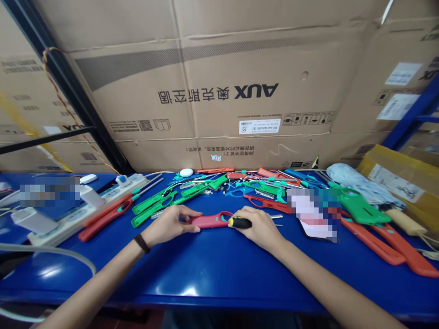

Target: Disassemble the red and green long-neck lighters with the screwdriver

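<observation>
A red long-reach lighter (210, 222) lies crosswise in front of me, just above the blue table. My left hand (170, 225) pinches its handle end between thumb and fingers. My right hand (259, 226) is closed around a screwdriver (241, 223) with a black and yellow handle, beside the lighter's trigger loop. The screwdriver's thin shaft points right, out past my fingers. A metal tube also sticks out beyond that hand; the palm hides where it joins. Whether the right fingers also grip the lighter, I cannot tell.
Green lighter shells (154, 208), metal tubes and wires form a pile at the back. On the left, a power strip (113, 197) stands near red lighters (107, 218). A phone (313, 219) and more red lighters (373, 240) lie right. Cardboard boxes (212, 55) wall the back.
</observation>
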`<state>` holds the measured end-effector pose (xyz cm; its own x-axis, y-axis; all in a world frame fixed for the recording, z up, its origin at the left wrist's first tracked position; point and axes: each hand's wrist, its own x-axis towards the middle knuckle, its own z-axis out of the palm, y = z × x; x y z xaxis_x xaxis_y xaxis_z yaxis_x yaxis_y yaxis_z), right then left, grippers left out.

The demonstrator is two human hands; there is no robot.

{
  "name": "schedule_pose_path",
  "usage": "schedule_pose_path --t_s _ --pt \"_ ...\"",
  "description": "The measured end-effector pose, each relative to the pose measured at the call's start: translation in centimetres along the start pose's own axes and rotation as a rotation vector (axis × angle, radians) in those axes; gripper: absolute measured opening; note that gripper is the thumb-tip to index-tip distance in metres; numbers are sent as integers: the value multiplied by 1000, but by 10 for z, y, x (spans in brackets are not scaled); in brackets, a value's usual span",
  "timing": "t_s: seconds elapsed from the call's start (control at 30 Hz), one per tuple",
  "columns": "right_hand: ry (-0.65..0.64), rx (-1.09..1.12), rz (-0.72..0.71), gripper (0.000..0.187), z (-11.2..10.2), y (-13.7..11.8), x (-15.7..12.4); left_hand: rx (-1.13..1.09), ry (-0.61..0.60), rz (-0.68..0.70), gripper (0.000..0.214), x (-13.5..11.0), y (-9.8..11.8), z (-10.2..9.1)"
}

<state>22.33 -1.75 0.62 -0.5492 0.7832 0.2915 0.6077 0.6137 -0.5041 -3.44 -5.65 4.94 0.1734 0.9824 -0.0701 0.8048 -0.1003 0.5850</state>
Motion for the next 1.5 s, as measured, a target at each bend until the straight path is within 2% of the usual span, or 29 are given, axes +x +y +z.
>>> schedule_pose_path --t_s 0.17,0.27,0.4,0.53,0.83,1.17,1.3,1.5 --pt "0 -18 -25 16 2 0 0 -13 6 -27 50 0 0 4" --pt "-4 19 -55 25 1 0 0 -44 37 19 51 -3 -2 8" --pt "-42 27 -81 34 -2 0 -1 99 95 129 43 -8 -2 9" --pt "-41 17 -87 40 -2 1 -1 188 114 176 37 -10 1 8" --pt "-18 22 -77 32 -3 -2 -3 16 78 131 41 -7 -6 9" --pt "10 56 -67 27 1 -3 -7 11 76 155 38 -11 -7 10" --pt "8 83 -46 27 3 -4 -6 -43 68 125 39 -10 -10 11" --pt "-2 72 -9 17 4 -3 -3 -17 54 118 40 -10 -7 8"
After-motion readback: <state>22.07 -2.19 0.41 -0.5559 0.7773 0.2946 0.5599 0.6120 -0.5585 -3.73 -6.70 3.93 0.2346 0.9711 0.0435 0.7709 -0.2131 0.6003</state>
